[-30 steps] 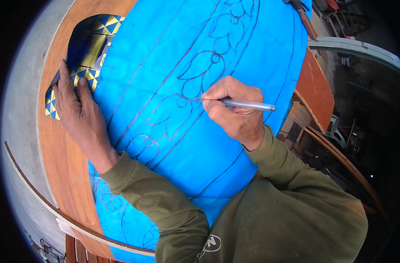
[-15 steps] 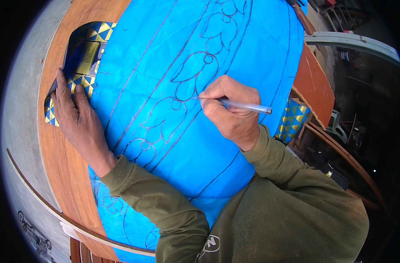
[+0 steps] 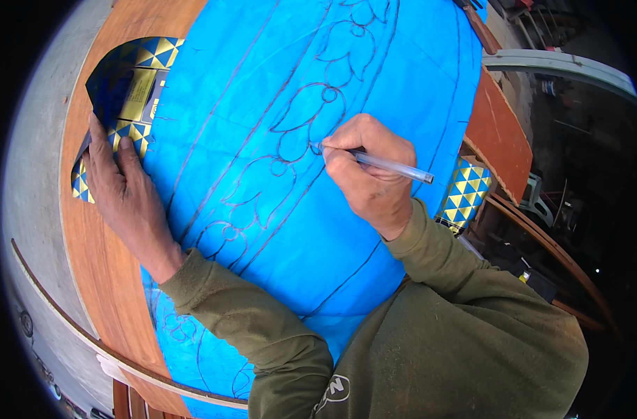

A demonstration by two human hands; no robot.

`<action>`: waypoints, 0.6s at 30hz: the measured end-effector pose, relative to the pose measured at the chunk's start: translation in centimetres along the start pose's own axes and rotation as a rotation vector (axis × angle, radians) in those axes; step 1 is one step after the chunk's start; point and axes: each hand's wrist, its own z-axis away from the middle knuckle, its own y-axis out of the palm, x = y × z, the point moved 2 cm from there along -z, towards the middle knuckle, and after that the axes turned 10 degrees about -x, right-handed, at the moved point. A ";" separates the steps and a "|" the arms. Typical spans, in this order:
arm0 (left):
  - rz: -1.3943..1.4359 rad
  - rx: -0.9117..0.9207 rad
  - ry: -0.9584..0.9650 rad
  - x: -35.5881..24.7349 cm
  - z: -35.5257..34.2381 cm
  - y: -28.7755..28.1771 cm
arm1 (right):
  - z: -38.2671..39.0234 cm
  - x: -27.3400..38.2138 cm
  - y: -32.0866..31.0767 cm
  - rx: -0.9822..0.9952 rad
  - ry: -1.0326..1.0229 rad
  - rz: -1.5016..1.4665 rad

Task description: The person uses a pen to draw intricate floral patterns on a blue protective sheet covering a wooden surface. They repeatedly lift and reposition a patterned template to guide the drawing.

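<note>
A clear-barrelled pen (image 3: 395, 166) is pinched in my right hand (image 3: 371, 171), its tip touching the line of a petal. Beneath it spreads a bright blue sheet (image 3: 374, 265) with dark straight lines and a drawn chain of petals and small circles. My left hand (image 3: 129, 192) rests at the sheet's left edge, fingers stretched and a little apart. Those fingers lie on a piece of packaging sheet (image 3: 131, 130) patterned with blue and gold triangles, whose far edge curls up. Part of that piece goes under the blue sheet.
A wooden board (image 3: 98, 244) lies under the sheets, with a thin strip (image 3: 74, 325) crossing its near left. At right are a reddish-brown panel (image 3: 500, 140) and more triangle-patterned packaging (image 3: 466, 188). A brown-handled tool (image 3: 480, 29) lies at the sheet's far right edge.
The pen tip has shifted slightly up and right along the petal, my right hand with it. The curled packaging edge near my left hand has lifted outward to the left.
</note>
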 end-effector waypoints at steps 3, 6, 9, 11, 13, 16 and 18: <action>0.008 0.018 -0.043 -0.3 -0.2 -0.2 | -0.1 0.0 0.1 -0.046 0.063 -0.029; -0.008 -0.049 -0.073 -0.6 0.2 -0.1 | -0.4 -0.3 -0.2 -0.119 0.218 -0.167; 0.087 -0.080 -0.128 -1.1 -0.2 -0.6 | -0.8 -0.3 -0.7 -0.120 0.347 -0.283; 0.165 -0.134 -0.157 -1.4 -0.4 -0.8 | -1.0 -0.3 -0.9 -0.116 0.385 -0.310; 0.202 -0.223 -0.182 -1.5 -0.6 -1.3 | -1.0 -0.4 -0.5 -0.138 0.372 -0.330; 0.240 -0.336 -0.241 -0.8 -0.8 -2.4 | -1.2 0.2 0.0 -0.153 0.310 -0.259; 0.255 -0.406 -0.270 0.0 -0.7 -3.2 | -1.3 0.4 0.3 -0.142 0.346 -0.337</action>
